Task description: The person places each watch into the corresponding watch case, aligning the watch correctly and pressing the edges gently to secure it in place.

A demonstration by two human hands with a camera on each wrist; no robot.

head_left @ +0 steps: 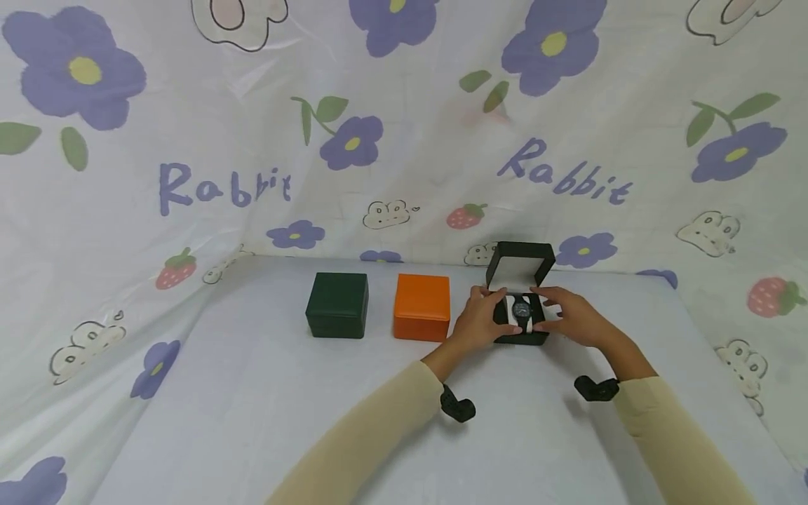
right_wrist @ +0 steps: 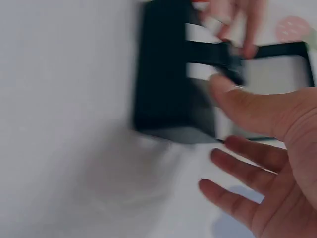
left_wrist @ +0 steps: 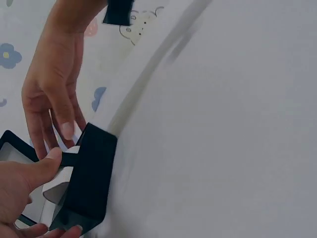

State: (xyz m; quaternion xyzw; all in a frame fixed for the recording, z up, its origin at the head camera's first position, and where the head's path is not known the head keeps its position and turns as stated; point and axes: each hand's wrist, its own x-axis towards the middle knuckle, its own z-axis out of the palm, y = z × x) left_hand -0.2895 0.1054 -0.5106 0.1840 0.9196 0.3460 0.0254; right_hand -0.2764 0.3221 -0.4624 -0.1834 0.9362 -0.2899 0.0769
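A black watch [head_left: 521,309] on a white cushion sits in the lower half of an open black watch box [head_left: 522,338]. My left hand [head_left: 480,319] is at the box's left side, its thumb and forefinger at opposite ends of the watch. In the left wrist view, the left thumb [left_wrist: 49,161] presses on the dark strap [left_wrist: 69,159]. At the right side is my right hand [head_left: 577,319]. Its thumb [right_wrist: 230,94] reaches over the box edge beside the watch, while the other fingers spread loosely outside. The raised lid [head_left: 520,252] leans back behind both hands.
An orange box [head_left: 421,308], closed, stands left of the watch box. Farther left is a closed dark green box [head_left: 337,306]. All are on a white-covered table [head_left: 252,421], before a white curtain [head_left: 429,140] printed with flowers and rabbits. Black wrist cameras [head_left: 457,405] sit on both sleeves.
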